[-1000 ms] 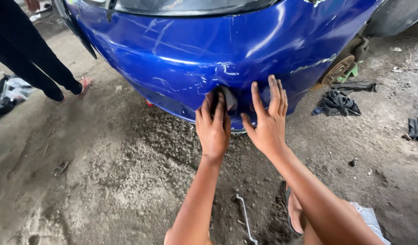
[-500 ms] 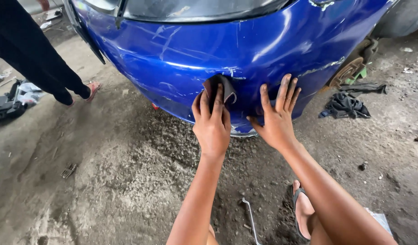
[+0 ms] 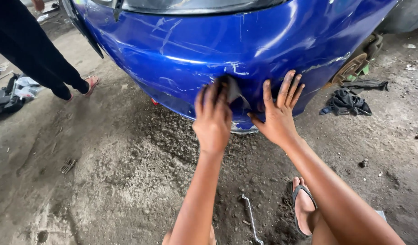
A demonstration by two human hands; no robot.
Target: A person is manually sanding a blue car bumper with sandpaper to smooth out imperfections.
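Head view, looking down, and the work in hand is a rub-down of the glossy blue car body panel [image 3: 181, 54], which fills the frame from ten o'clock round to two. The left hand [image 3: 213, 120] is pressed against that panel near dead centre, fingers closed down on a small dark sheet of abrasive paper [image 3: 234, 93], whose corner peeks out at the hand's one o'clock. The hand is a touch blurred (so I can't tell how firm the grip is). At three o'clock of it, the right hand [image 3: 278, 115] lies flat on the paintwork, fingers spread apart and holding nothing, bracing just beside the sheet. Pale scuffs and scratches [image 3: 234, 68] show on the blue directly at twelve o'clock of the sheet, so I'd judge this as mid-sanding, with the marked patch not yet evened out. The next stroke calls for flat, steady pressure across those scuffs, the bracing hand kept clear of the sheet's path. Down at six o'clock a thin metal rod [image 3: 252, 218] lies on the gritty concrete floor [image 3: 104, 181], beside a sandalled foot [image 3: 304, 204]; another person's dark-trousered leg [image 3: 32, 54] stands at ten o'clock.
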